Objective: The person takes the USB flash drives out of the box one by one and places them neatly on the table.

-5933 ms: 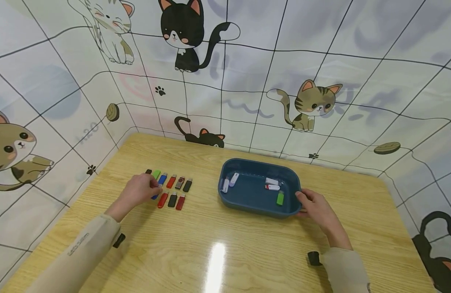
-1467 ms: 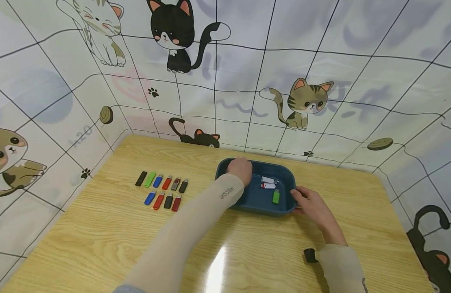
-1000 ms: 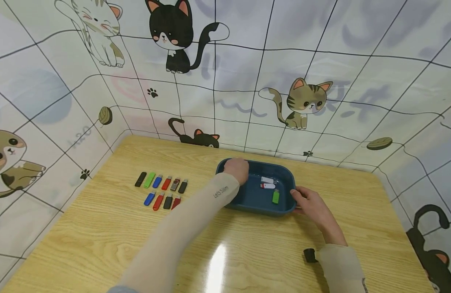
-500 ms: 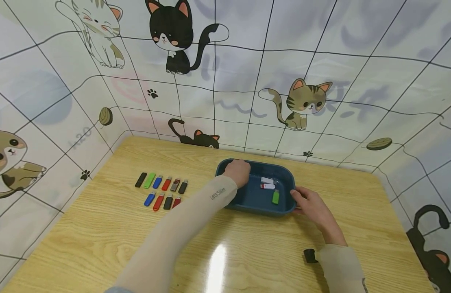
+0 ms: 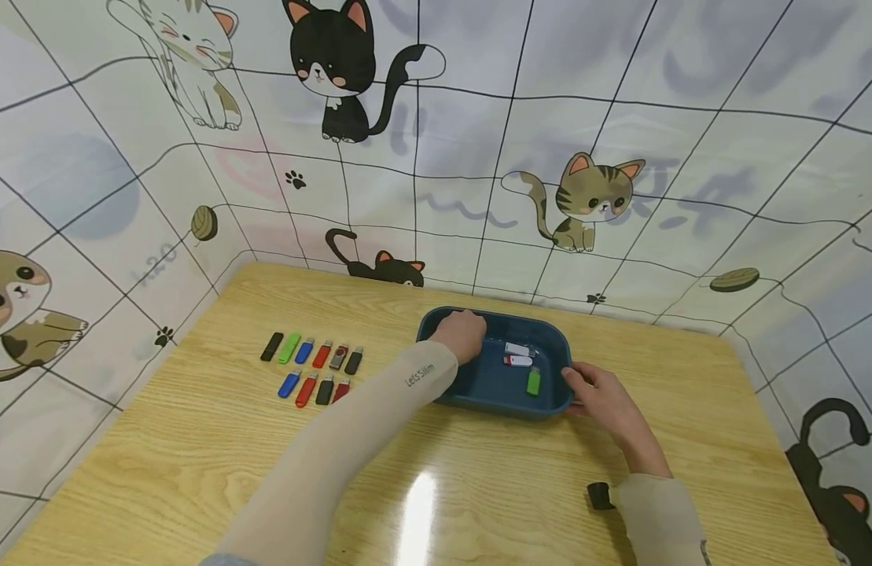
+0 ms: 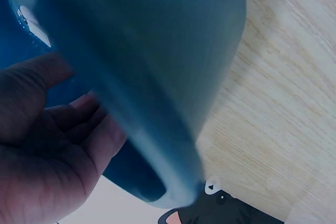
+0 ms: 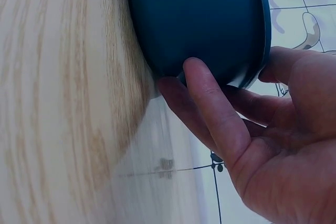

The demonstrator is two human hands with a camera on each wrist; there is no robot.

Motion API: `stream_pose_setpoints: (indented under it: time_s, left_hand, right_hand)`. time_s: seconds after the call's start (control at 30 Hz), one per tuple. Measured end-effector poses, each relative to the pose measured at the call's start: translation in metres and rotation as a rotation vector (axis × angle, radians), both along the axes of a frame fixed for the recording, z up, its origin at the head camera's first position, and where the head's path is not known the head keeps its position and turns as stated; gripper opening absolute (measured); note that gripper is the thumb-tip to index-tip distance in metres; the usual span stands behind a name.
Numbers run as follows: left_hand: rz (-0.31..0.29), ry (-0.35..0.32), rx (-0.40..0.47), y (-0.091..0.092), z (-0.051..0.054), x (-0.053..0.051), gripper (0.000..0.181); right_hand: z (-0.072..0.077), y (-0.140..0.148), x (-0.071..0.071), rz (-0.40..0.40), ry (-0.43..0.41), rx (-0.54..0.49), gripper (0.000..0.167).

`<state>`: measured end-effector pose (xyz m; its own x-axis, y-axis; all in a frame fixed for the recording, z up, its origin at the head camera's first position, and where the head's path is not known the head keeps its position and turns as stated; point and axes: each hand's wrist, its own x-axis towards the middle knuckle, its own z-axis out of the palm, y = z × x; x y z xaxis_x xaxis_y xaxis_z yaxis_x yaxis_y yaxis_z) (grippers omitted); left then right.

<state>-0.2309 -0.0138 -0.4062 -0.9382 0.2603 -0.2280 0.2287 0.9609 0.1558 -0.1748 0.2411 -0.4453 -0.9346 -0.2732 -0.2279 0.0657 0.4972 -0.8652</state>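
The blue bin (image 5: pixel 506 407) stands on the table. My left hand (image 5: pixel 461 334) reaches inside its left end; in the left wrist view the fingertips of this hand (image 6: pixel 58 135) are hidden behind the rim, so whether they hold anything is unclear. My right hand (image 5: pixel 605 397) grips the bin's right end, thumb at the rim and fingers against the outer wall in the right wrist view (image 7: pixel 247 124). Inside the bin lie a white USB drive (image 5: pixel 517 348), a white and red one (image 5: pixel 518 361) and a green one (image 5: pixel 533 382).
Two rows of USB drives lie on the table left of the bin, among them a black one (image 5: pixel 271 347), a light green one (image 5: pixel 289 348) and a blue one (image 5: pixel 289 384). My left sleeve partly covers a dark red drive (image 5: pixel 341 389). A cat-patterned sheet (image 5: pixel 464 196) hangs behind.
Since the oldest frame my left hand has moved right, from the drives on the table into the bin. Over the last second it has barely shifted. My right hand keeps its grip.
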Motion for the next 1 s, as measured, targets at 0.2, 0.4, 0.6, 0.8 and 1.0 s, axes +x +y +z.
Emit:
stream_pose_setpoints:
  time_s: [0.2, 0.4, 0.6, 0.8, 1.0]
  left_hand:
    - [0.004, -0.016, 0.005, 0.001, 0.0, 0.0, 0.026]
    - [-0.006, -0.006, 0.013, 0.002, -0.003, 0.0, 0.026]
    - [0.006, -0.024, 0.015, 0.001, -0.007, -0.002, 0.025]
    - [-0.003, -0.036, 0.019, 0.001, -0.006, -0.005, 0.023]
    - [-0.052, -0.037, 0.082, -0.003, 0.005, 0.0, 0.018]
  right_hand:
    - [0.0, 0.0, -0.001, -0.005, -0.006, -0.005, 0.059]
    - [0.001, 0.0, -0.001, -0.005, -0.004, 0.003, 0.06]
    - [0.0, 0.0, 0.0, -0.002, -0.005, 0.005, 0.062]
    - [-0.001, 0.0, -0.002, -0.003, -0.002, 0.021, 0.06]
    - [-0.002, 0.001, -0.002, 0.005, 0.003, 0.028, 0.062]
